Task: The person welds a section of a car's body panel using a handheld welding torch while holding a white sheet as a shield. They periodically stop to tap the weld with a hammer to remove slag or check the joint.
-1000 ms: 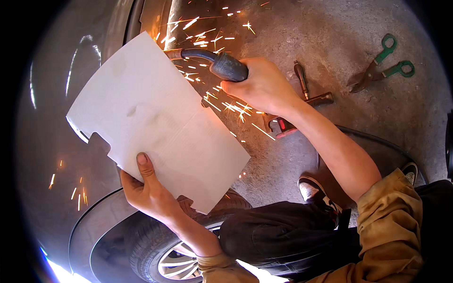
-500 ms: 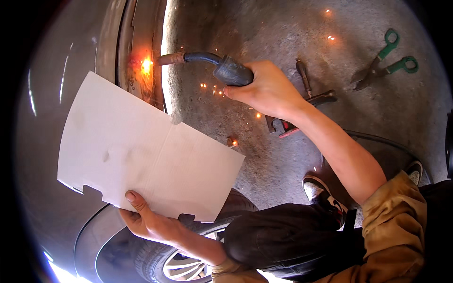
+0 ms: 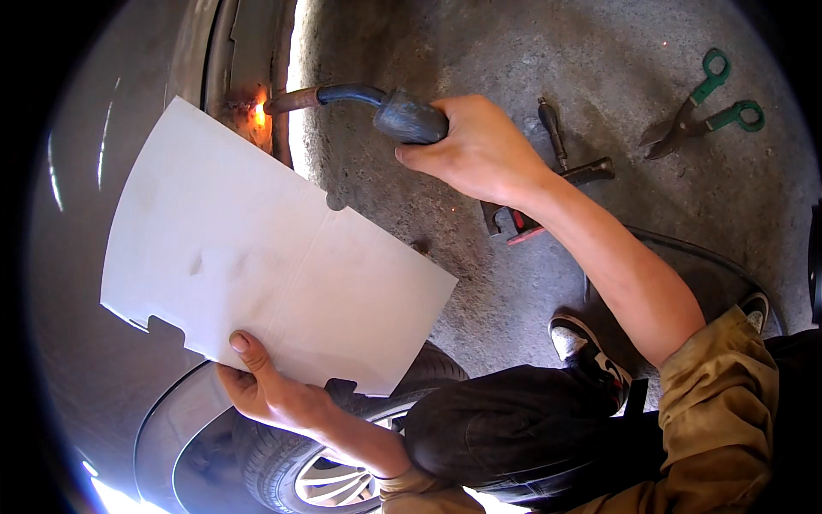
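The right hand (image 3: 479,141) is wrapped around a dark torch (image 3: 411,118) at twelve o'clock; its bent neck (image 3: 353,92) likely keeps skin away from the glow (image 3: 260,112) on the car (image 3: 73,283), between ten and eleven. The left hand (image 3: 276,396) pinches a white sheet (image 3: 257,257) at nine (thumb on top), probably as a shield. Green-handled snips (image 3: 682,125) lie at two.

The car's side (image 3: 73,248) is partly blocked by the white sheet (image 3: 231,236); free room is left over the floor (image 3: 479,47) beyond the torch (image 3: 411,118).
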Demonstrator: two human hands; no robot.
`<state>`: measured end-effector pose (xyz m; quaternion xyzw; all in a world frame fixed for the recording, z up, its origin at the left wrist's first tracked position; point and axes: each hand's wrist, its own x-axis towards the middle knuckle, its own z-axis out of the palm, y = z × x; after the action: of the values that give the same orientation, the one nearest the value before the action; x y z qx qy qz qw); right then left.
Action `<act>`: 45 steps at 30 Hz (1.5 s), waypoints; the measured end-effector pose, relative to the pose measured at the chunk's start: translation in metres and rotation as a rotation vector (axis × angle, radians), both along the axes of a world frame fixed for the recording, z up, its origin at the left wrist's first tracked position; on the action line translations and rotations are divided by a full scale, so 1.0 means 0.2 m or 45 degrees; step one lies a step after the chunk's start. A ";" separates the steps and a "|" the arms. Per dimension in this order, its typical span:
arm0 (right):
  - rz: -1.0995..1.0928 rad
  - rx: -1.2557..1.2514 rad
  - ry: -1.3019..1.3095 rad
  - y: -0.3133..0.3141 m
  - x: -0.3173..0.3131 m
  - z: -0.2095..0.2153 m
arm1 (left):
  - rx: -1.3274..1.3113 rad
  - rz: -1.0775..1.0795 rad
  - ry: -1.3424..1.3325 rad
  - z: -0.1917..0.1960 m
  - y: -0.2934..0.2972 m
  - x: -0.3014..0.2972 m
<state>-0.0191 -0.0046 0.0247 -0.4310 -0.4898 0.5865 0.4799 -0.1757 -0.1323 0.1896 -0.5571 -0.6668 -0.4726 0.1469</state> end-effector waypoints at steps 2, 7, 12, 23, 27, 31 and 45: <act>0.020 -0.013 0.000 0.01 0.00 0.00 | -0.010 0.019 0.003 0.00 0.00 0.00; 0.004 0.001 -0.007 0.01 0.00 0.01 | -0.062 -0.002 -0.019 -0.01 0.01 0.00; -0.091 0.189 0.096 0.02 -0.05 -0.05 | -0.154 -0.026 0.008 -0.03 0.04 0.03; -0.051 0.062 -0.001 0.00 -0.03 0.00 | -0.166 -0.036 0.092 -0.03 0.06 0.03; 0.013 0.036 -0.069 0.02 -0.01 0.01 | -0.184 0.022 0.102 -0.03 0.06 0.03; 0.070 -0.019 -0.035 0.03 -0.01 0.00 | -0.128 0.076 0.070 -0.02 0.04 0.07; -0.002 0.011 0.066 0.02 -0.04 -0.03 | -0.028 0.044 0.037 0.02 -0.01 -0.01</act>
<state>-0.0263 -0.0002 0.0193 -0.4142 -0.4793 0.5949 0.4948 -0.1779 -0.1351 0.1929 -0.5538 -0.6794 -0.4545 0.1588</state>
